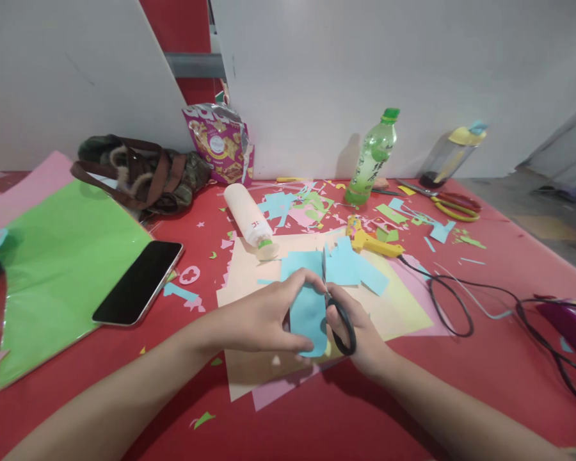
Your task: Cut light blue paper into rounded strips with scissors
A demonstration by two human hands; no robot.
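My left hand [281,314] pinches a piece of light blue paper [309,320] between its thumb and fingers, above stacked cream sheets [249,378]. In my right hand [358,326] is a pair of scissors [348,330] with black handles, the blades pointing away from me at the right edge of the blue paper. Fingers hide part of the blades, and whether they are parted I cannot tell. Just beyond lie more blue paper pieces [343,262] on the cream and pink sheets.
Left lie a phone [138,283] and green paper [62,275]. Behind are a white bottle [247,214], snack bag [221,147], camouflage bag [182,176] and green drink bottle [372,160]. A yellow glue gun [374,244] trails a black cord right. Larger scissors [454,205] and paper scraps lie around.
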